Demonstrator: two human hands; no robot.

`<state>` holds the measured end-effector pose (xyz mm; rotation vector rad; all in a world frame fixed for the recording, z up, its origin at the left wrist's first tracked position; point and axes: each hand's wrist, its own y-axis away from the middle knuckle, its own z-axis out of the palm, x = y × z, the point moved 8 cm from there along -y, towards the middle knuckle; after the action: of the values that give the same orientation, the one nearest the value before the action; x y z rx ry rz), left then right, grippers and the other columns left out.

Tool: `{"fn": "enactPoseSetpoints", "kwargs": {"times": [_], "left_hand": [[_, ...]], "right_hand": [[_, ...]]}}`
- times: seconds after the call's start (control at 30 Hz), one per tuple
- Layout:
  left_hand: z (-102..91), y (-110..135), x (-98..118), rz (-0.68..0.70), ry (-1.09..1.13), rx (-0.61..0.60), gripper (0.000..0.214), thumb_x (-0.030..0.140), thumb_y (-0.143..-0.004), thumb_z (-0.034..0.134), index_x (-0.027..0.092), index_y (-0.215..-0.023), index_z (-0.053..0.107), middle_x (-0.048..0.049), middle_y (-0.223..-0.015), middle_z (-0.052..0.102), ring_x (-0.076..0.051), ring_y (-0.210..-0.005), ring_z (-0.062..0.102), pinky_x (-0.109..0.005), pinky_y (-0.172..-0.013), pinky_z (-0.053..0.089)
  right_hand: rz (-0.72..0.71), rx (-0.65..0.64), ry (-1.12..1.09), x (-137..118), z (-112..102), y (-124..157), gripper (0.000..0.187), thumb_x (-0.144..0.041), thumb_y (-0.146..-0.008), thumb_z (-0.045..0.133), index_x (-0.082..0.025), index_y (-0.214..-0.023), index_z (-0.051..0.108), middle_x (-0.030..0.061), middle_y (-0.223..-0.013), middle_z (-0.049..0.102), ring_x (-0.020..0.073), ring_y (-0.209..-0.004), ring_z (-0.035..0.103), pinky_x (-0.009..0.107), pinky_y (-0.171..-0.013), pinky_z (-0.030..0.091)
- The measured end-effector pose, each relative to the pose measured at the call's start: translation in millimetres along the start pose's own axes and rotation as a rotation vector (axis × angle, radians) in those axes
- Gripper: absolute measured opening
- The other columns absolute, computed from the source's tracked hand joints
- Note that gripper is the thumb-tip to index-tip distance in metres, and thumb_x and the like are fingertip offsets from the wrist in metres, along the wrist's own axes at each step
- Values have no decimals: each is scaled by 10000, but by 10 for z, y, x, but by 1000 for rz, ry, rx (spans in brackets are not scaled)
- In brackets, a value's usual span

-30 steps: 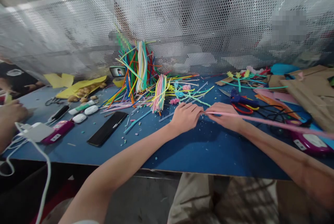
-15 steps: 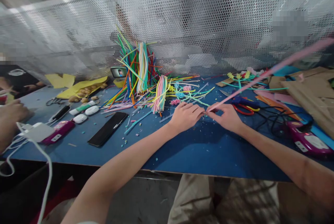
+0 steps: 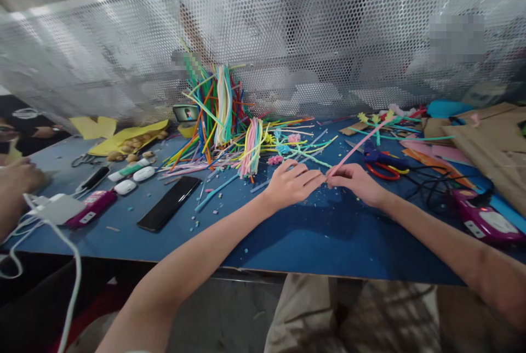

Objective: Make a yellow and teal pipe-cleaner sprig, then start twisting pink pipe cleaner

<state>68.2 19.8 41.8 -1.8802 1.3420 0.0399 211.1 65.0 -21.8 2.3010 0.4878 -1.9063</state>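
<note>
A pink pipe cleaner (image 3: 356, 147) slants up and to the right from between my hands, over the middle of the blue table. My right hand (image 3: 356, 182) pinches it near its lower end with thumb and index finger. Against that same end press the fingertips of my left hand (image 3: 292, 183), closed, its other fingers lying together. The very tip is hidden by the fingers. Just behind my left hand lie a pink pipe-cleaner flower (image 3: 275, 160) and a pale green twisted stem (image 3: 310, 158). Pliers with blue, red and yellow handles (image 3: 384, 164) lie right of my right hand.
Bundled pipe cleaners (image 3: 224, 106) stand at the back before a perforated metal screen (image 3: 263, 29). A black phone (image 3: 169, 203), a purple power strip (image 3: 92, 209) and white cables lie left. At right are cardboard (image 3: 493, 150) and another purple power strip (image 3: 487, 218). Another person's hand (image 3: 18, 183) is far left.
The free end of the pink pipe cleaner has swung from the far right, close to the camera, back toward the yellow flowers. Both hands stay pinched together in nearly the same place.
</note>
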Motion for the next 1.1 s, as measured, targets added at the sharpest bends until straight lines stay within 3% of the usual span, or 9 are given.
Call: {"fn": "enactPoseSetpoints", "kwargs": {"times": [0.13,0.3,0.5,0.7,0.8,0.9,1.1], "left_hand": [[36,0,-25,-27,17,-33,223,219,-970,483,280,-1107,648,17,-1045,726,-120,-844,614,-330,-799,381],[94,-17,-68,-134,27,-80,207,241,-968,471,260,-1040,664,-10,-984,725,-144,-848,608,-349,-783,373],[155,5,-86,-238,112,-93,220,301,-965,485,262,-1042,687,-23,-965,725,-150,-844,617,-342,-753,381],[253,54,-152,-389,286,-120,239,349,-969,489,257,-991,708,5,-932,734,-133,-813,649,-287,-710,433],[278,72,-180,-441,317,-145,221,346,-965,503,269,-982,709,26,-926,735,-125,-839,669,-267,-701,449],[279,78,-194,-442,310,-136,220,365,-958,520,271,-980,718,18,-910,735,-116,-834,676,-250,-690,458],[245,65,-169,-306,216,-74,251,371,-972,494,273,-1010,722,-5,-956,743,-115,-804,662,-252,-727,457]], "right_hand": [[-21,-3,55,-56,11,4,284,-455,-758,705,-179,-826,709,3,-734,686,161,-721,610,305,-750,479],[-149,91,316,-167,-43,27,296,-488,-788,675,-204,-851,734,37,-839,726,207,-794,628,347,-773,487],[-430,154,557,-346,-24,88,208,-404,-862,615,-231,-886,728,42,-865,729,206,-806,643,365,-779,493],[-656,67,926,-457,109,160,194,-311,-925,541,-262,-984,719,37,-957,760,197,-863,649,365,-807,424],[-673,49,1022,-458,140,172,199,-316,-927,538,-272,-1007,715,35,-983,757,204,-886,635,371,-817,409],[-638,112,1007,-467,117,165,186,-331,-913,556,-272,-964,725,36,-953,762,207,-865,634,372,-801,403],[-428,233,701,-395,-9,98,170,-349,-859,610,-239,-826,736,34,-862,755,217,-830,642,367,-822,434]]}}
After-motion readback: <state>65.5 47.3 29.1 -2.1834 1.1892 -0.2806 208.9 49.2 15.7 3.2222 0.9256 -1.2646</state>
